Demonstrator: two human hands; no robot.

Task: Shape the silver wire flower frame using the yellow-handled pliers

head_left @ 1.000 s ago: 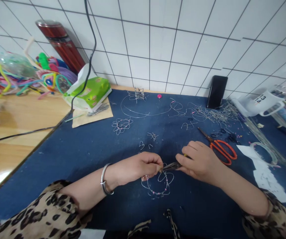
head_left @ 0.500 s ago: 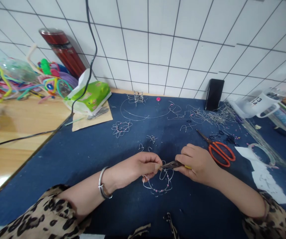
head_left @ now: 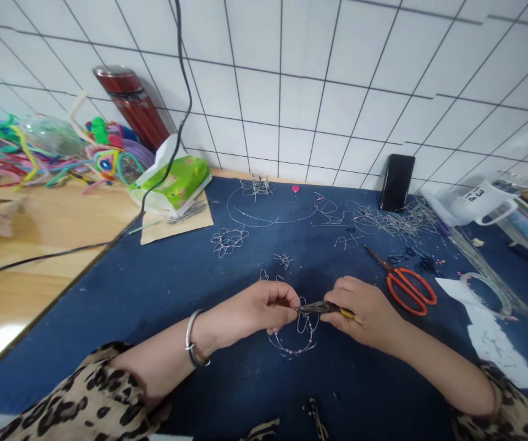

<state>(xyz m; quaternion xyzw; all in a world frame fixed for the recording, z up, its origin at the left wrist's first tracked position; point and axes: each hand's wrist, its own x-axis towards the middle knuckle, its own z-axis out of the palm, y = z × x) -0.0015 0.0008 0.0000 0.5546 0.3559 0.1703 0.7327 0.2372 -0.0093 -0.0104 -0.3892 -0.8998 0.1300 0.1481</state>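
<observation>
My left hand (head_left: 271, 308) pinches one side of a beaded wire ring (head_left: 294, 352), silver wire loops with small pink beads. In my right hand (head_left: 360, 309) are pliers (head_left: 319, 307) with dark jaws and a yellow handle; the fingers wrap round the handle. The plier tips meet the wire right at my left fingertips, and the exact grip point is hidden there. Below the hands the rest of the ring hangs over the dark blue mat (head_left: 154, 294). Just beyond my left hand lie small bent wire pieces (head_left: 285, 261).
Orange-handled scissors (head_left: 411, 291) lie right of my right hand. Farther back are a flower-shaped wire ring (head_left: 228, 242), a tangle of wire (head_left: 397, 217), a phone (head_left: 397, 182) against the tiles, a white mug (head_left: 489, 201) and a green tissue pack (head_left: 176, 187). A black cable (head_left: 185, 104) hangs at left.
The camera view has shifted slightly, so the scene sits a little lower and to the right. The pliers have turned a little in my right hand; both hands keep their holds.
</observation>
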